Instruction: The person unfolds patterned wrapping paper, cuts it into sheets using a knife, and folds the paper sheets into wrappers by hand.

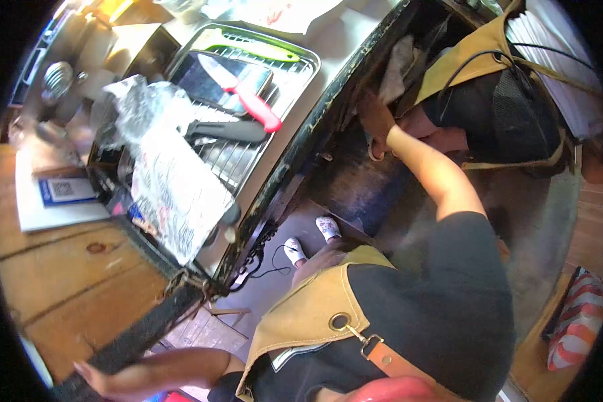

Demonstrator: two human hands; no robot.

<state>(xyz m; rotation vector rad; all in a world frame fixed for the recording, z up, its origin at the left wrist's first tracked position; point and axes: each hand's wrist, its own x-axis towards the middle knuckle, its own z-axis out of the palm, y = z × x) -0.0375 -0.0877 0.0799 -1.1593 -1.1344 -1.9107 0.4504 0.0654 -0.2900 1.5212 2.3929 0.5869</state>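
Observation:
My right arm stretches forward into a dark space beside the counter. My right hand is in shadow there, close to a greyish cloth; its fingers are too dark to make out. At lower left, my left hand lies by the black counter edge, slightly blurred, a fingertip stretched out and nothing visible in it. On the counter, a wire rack in a metal tray carries a red-handled knife, a black handle, a light-green handled tool and a dark flat device.
A printed plastic bag covers part of the tray. Further left are a QR-code card and wooden boards. Another person in a tan apron is close at upper right. A red-and-white striped item lies far right.

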